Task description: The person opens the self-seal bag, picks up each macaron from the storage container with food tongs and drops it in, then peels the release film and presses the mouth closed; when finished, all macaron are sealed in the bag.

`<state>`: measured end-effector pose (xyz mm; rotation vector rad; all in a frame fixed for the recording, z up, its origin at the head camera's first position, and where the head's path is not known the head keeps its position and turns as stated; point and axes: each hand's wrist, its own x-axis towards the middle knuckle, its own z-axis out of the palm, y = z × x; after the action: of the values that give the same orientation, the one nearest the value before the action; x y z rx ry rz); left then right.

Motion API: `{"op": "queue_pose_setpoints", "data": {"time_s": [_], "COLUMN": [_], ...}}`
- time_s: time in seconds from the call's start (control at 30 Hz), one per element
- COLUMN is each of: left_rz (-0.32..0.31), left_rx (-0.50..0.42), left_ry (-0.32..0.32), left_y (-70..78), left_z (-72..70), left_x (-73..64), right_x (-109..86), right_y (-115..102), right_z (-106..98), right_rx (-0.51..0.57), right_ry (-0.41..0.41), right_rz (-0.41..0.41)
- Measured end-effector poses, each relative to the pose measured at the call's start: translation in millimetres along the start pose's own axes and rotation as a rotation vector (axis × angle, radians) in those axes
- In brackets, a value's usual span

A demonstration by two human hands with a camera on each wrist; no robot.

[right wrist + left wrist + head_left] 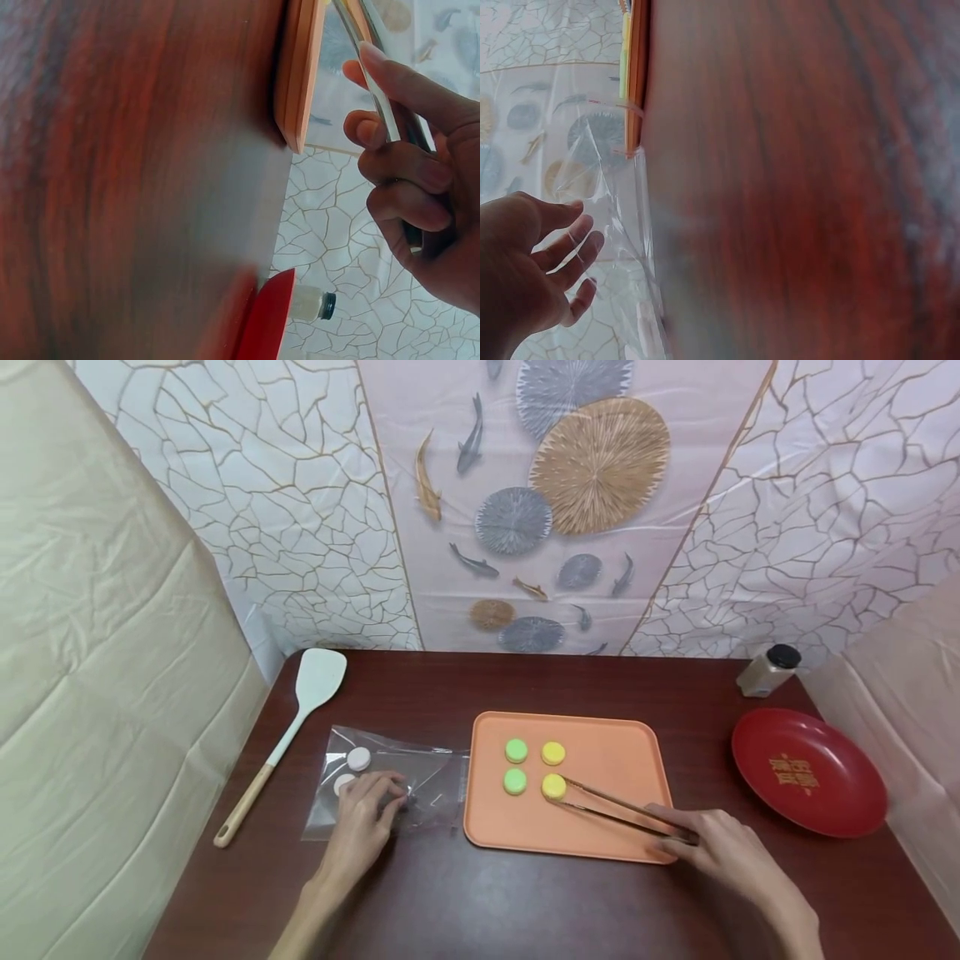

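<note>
My right hand (pixel 723 843) grips long metal tongs (pixel 618 802), and its fingers curl round the handle end in the right wrist view. The tongs' tips lie on either side of the front yellow macaron (pixel 554 787) on the orange tray (pixel 600 839). Behind it sits a second yellow macaron (pixel 553 753). Two green macarons (pixel 516 750) stand to their left. My left hand (pixel 364 814) rests at the clear plastic bag (pixel 431 777), its fingers loosely bent and apart in the left wrist view. Two pale macarons (pixel 358 758) lie in the bag, one partly behind the hand.
A white spatula (pixel 318 681) with a wooden handle lies at the left. To the right of the tray is a red oval plate (pixel 840 777) with gold characters. A small jar (pixel 767 672) with a black lid stands at the back right, by the patterned wall cloth.
</note>
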<state>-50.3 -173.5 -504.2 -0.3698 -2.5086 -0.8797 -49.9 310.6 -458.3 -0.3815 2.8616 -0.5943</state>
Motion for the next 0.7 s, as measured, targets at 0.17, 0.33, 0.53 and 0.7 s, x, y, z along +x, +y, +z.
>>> {"op": "queue_pose_setpoints", "data": {"time_s": [0.17,0.33,0.53,0.7], "left_rz": [-0.007,-0.007,-0.013,0.007], "left_rx": [-0.001,0.002,0.01,0.019], "left_ry": [-0.002,-0.008,-0.01,0.0], "left_y": [-0.3,0.6,1.3,0.9], "left_z": [-0.9,-1.7,-1.5,-0.8], "left_x": [-0.2,0.4,-0.7,-1.4], "right_x": [-1.2,-1.9,9.0,27.7], "right_y": [3,0,-18,-39], "right_z": [0,0,1,6], "right_rx": [0.036,0.067,0.132,0.167], "right_ry": [-0.011,0.002,0.009,-0.016], "right_rz": [-0.022,-0.042,-0.151,-0.211]}}
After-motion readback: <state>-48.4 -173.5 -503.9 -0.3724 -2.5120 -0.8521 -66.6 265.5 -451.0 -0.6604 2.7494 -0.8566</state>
